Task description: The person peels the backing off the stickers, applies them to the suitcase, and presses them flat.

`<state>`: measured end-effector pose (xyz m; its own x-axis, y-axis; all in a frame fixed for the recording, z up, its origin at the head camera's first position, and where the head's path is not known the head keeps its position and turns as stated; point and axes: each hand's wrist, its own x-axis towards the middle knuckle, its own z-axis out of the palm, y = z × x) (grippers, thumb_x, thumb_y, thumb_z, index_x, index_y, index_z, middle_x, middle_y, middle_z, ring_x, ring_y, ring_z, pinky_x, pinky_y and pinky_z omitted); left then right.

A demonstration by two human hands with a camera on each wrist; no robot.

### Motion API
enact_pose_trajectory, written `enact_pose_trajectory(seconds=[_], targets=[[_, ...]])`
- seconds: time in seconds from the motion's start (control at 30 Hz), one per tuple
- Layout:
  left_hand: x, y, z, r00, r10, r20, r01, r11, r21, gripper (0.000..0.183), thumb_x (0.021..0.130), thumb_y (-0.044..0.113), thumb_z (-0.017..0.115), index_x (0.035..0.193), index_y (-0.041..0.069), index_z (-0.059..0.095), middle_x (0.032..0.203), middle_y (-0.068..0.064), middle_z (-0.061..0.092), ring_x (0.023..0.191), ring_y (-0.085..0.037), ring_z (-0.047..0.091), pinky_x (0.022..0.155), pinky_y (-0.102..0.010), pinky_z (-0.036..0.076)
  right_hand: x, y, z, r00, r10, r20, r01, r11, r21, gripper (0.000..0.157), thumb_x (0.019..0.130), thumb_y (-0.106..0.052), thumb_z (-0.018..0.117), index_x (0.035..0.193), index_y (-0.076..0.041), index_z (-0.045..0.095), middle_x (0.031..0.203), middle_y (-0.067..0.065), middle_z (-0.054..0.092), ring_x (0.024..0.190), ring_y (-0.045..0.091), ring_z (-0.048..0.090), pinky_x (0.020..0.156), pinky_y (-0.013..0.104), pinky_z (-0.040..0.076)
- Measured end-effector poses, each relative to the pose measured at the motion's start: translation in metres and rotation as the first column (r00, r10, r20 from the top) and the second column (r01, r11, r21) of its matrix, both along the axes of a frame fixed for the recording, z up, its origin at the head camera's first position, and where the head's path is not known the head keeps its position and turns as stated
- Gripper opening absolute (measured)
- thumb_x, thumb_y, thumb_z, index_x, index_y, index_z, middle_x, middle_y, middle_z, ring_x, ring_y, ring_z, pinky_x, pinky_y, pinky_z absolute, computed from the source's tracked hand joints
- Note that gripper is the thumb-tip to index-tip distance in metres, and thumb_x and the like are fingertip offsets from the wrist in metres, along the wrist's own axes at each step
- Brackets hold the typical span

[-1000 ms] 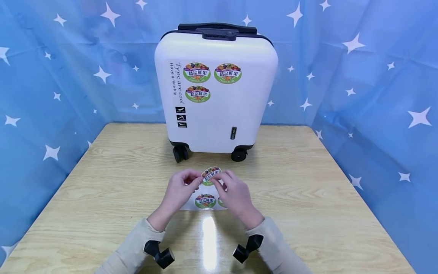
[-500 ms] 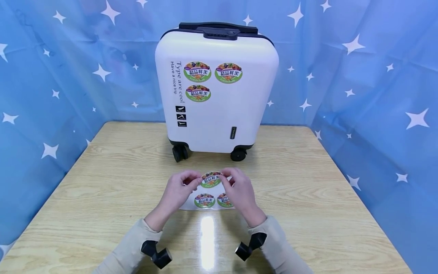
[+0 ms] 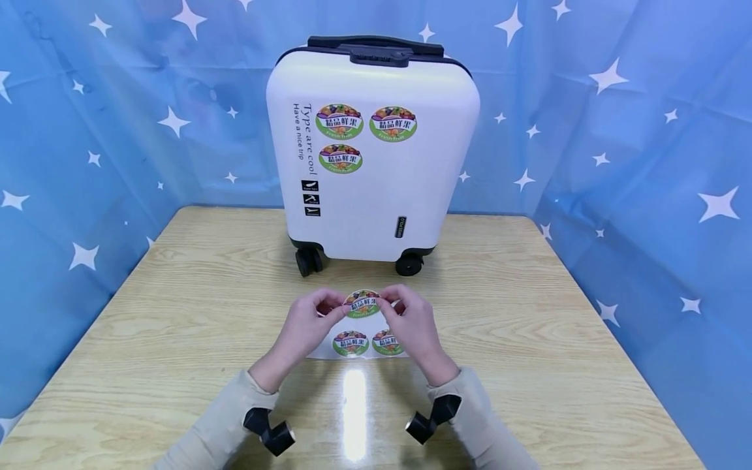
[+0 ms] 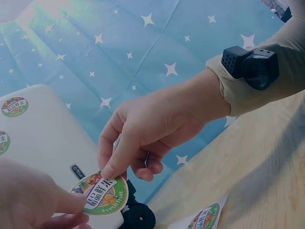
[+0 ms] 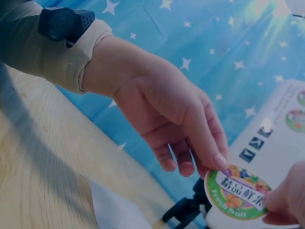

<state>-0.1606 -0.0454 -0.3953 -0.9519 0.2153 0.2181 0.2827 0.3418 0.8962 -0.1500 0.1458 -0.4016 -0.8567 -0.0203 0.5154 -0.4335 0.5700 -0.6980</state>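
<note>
Ok so both arms come in from the bottom and slant toward each other, left arm (image 3: 214, 421) and right arm (image 3: 487, 424) pretty much mirroring. Light sleeves (image 4: 248, 100) go down to the wrists (image 3: 267, 375), bare skin past the cuffs. Left hand (image 3: 308, 320) and right hand (image 3: 414, 323) are near each other, kinda side by side with a small gap. Each one's doing a thumb-and-finger pinch. Right wrist view has the left thumb (image 5: 202, 138) angled down, spare fingers (image 5: 185, 167) loosely curled under the palm. Right hand's basically the same deal.
</note>
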Motion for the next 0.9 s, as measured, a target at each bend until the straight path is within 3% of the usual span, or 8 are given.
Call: enact_pose_trajectory(seconds=[0.27,0.9], targets=[[-0.004,0.002,0.010,1.000,-0.006,-0.016,0.006,1.000,-0.022,0.005,0.088,0.012,0.064,0.093,0.009,0.066,0.078,0.000,0.062,0.068,-0.015,0.056,0.058,-0.026,0.046,-0.003,0.004,0.006,0.998,0.027,0.048,-0.025,0.998,-0.050,0.007,0.086,-0.006,0.066,0.091,-0.008,0.064,0.078,-0.001,0.061,0.052,0.012,0.050,0.045,0.023,0.042],[-0.019,0.009,0.029,0.995,-0.005,-0.104,0.002,1.000,-0.029,0.008,0.088,0.016,0.065,0.093,0.010,0.067,0.079,0.000,0.062,0.066,-0.017,0.055,0.056,-0.027,0.046,-0.014,0.013,0.021,0.999,0.030,0.015,-0.029,0.997,-0.073,0.006,0.088,-0.009,0.065,0.094,-0.008,0.063,0.080,0.001,0.062,0.053,0.011,0.052,0.046,0.024,0.045]])
